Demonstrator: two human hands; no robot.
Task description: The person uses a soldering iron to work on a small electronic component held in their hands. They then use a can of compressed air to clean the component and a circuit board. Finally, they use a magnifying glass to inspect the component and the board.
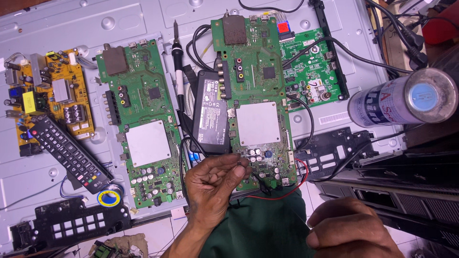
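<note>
Left hand, lower centre: fingertips pinched on a small dark part beside green board; seating needs precision. Right hand, lower right: curled, grip indeterminate.

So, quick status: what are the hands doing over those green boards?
Left hand pinching a small dark part over the middle circuit board. Right hand low, closed, holding nothing visible. Black and red wires trail beside the left hand.
</note>
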